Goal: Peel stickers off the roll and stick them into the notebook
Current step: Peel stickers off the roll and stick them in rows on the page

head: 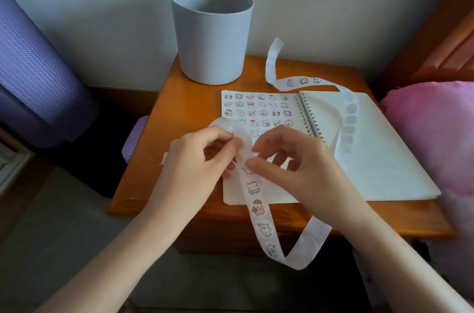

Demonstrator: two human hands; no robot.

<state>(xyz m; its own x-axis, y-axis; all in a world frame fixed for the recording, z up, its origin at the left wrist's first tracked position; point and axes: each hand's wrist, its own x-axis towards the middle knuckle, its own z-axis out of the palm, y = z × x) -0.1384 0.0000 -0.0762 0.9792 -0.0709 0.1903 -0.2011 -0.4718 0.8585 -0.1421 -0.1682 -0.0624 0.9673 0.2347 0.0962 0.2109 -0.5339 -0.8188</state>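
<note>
Sticker strip (259, 207) is held by both hands above the lower part of the left page of the open notebook (372, 146). The left hand (197, 158) grips the strip, with the fingers (225, 134) curled tightly round the backing paper. The right hand (295, 158) pinches the strip from the opposite side. Its forefinger and thumb are closed to a narrow gap at the strip's edge, and the other fingers are loosely bent. Whether a single sticker is already lifted cannot be told.

Below the hands, the strip hangs over the front edge of the wooden table (179, 97). It loops back up, crosses the right page and ends in a curl near the grey bin (211, 38). Rows of stickers (256, 105) are fixed on the left page.
</note>
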